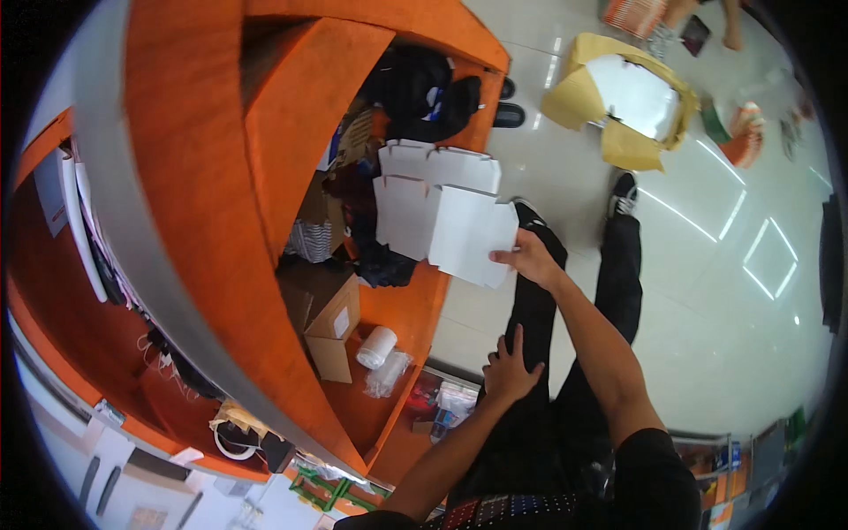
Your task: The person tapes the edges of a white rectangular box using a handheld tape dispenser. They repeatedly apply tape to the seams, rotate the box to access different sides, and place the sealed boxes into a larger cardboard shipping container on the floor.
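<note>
My right hand (pixel 532 260) grips the near edge of flat white cardboard box blanks (pixel 467 228), thumb on top. The blanks look unfolded, with cut flaps along their sides. They extend from my hand over the front edge of an orange shelf (pixel 404 318), and a further white sheet lies behind the front panel. My left hand (pixel 510 371) holds nothing; its fingers are spread over the leg of my black trousers (pixel 534 311). Dark plastic-looking items (pixel 384 265) lie on the shelf just beyond the cardboard.
An open brown carton (pixel 334 318), a white roll (pixel 377 347) and clear plastic wrap (pixel 389 374) occupy the shelf. Black bags (pixel 414 83) lie at its far end. Torn yellow-brown wrapping around white sheets (pixel 636 93) sits on the tiled floor, near black slippers (pixel 509 115).
</note>
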Action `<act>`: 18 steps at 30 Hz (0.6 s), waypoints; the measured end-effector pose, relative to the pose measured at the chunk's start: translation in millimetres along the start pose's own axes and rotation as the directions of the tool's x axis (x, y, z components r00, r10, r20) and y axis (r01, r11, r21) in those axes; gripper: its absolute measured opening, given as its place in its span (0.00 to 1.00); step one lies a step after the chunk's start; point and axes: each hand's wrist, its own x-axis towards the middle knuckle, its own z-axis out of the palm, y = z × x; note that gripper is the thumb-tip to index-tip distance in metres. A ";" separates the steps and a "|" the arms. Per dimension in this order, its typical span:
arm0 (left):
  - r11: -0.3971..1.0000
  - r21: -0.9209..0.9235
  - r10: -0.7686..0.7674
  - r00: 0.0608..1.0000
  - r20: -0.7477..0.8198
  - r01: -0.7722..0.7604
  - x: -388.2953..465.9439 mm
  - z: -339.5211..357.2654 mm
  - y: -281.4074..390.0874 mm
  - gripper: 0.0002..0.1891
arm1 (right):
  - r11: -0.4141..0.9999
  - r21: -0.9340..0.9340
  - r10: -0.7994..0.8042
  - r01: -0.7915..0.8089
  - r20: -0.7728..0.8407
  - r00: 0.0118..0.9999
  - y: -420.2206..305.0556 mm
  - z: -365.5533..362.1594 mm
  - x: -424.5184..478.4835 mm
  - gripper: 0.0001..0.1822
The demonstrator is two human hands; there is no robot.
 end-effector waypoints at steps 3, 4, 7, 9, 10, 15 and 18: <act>1.000 -0.010 -0.022 1.000 0.003 0.022 -1.2 4.3 9.5 0.50 | 0.961 -0.275 -0.029 -0.036 -0.229 0.973 13.7 19.6 52.1 0.26; 1.000 0.000 -0.024 1.000 -0.003 0.024 -2.1 7.8 13.6 0.50 | 0.938 -0.343 -0.049 -0.054 -0.283 0.958 32.1 13.3 70.8 0.25; 0.998 0.020 -0.060 0.998 -0.003 0.060 -0.9 11.2 29.4 0.51 | 0.940 -0.328 -0.090 -0.097 -0.511 0.855 45.7 -32.6 86.3 0.18; 0.997 -0.009 -0.083 0.997 0.012 0.083 3.7 11.8 39.5 0.51 | 0.970 -0.239 -0.078 -0.038 -0.457 0.886 29.9 -78.4 65.2 0.16; 0.996 -0.045 -0.073 0.997 -0.007 0.072 8.1 14.3 44.7 0.51 | 0.978 -0.209 -0.078 -0.019 -0.446 0.892 24.3 -107.8 53.5 0.15; 0.989 -0.050 -0.141 0.989 -0.052 0.138 24.9 11.8 71.7 0.47 | 0.837 -0.543 -0.344 -0.071 -0.623 0.703 24.0 -248.5 12.5 0.13; 0.977 -0.041 -0.211 0.975 -0.064 0.209 25.4 8.3 85.4 0.45 | 0.735 -0.675 -0.553 -0.065 -0.652 0.519 -6.4 -313.4 26.0 0.15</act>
